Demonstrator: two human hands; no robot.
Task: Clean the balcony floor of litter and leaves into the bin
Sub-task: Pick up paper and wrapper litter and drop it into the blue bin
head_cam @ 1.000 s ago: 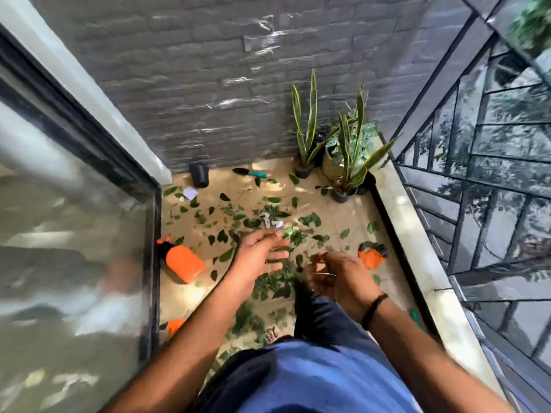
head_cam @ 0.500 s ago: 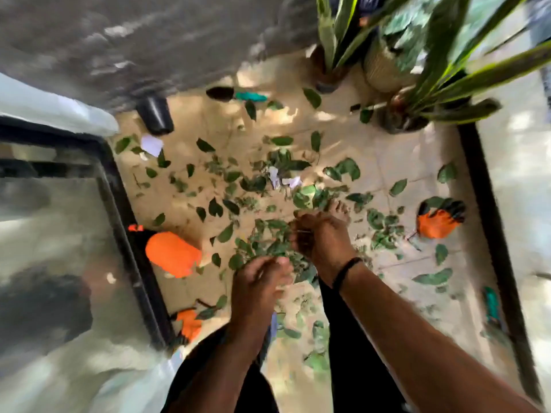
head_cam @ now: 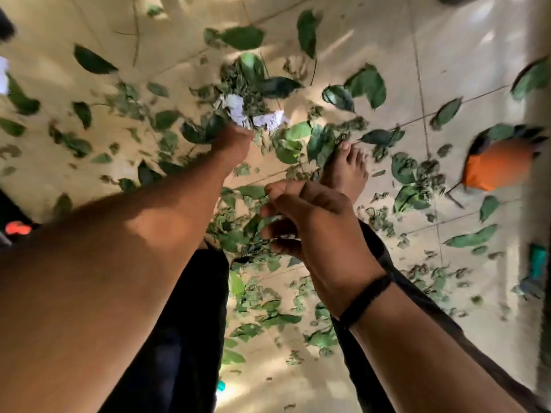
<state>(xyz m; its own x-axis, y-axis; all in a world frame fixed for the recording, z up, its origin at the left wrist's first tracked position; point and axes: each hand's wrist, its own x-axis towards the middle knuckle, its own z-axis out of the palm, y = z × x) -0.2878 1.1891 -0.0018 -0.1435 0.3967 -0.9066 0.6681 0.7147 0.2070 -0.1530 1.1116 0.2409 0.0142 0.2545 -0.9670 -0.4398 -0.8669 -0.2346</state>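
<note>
Green leaves (head_cam: 366,84) and dry crumbs of leaf lie all over the beige tiled floor (head_cam: 465,55). Two crumpled white paper scraps (head_cam: 238,110) sit among them near the middle. My left hand (head_cam: 234,144) reaches down to these scraps, and its fingertips are hidden among the paper and leaves. My right hand (head_cam: 313,222), with a black band at the wrist, hovers closer to me above a leaf pile (head_cam: 244,236). Its fingers curl around what looks like a thin twig and bits of leaf. No bin is in view.
My bare foot (head_cam: 347,168) stands among the leaves just beyond my right hand. An orange and black glove (head_cam: 501,165) lies at the right, with a teal tool (head_cam: 536,263) near the right edge. Another white scrap (head_cam: 3,76) lies at the far left.
I have bent much lower, so the floor fills the view. My left hand has moved forward from near my body to the white paper scraps. My right hand has stayed curled.
</note>
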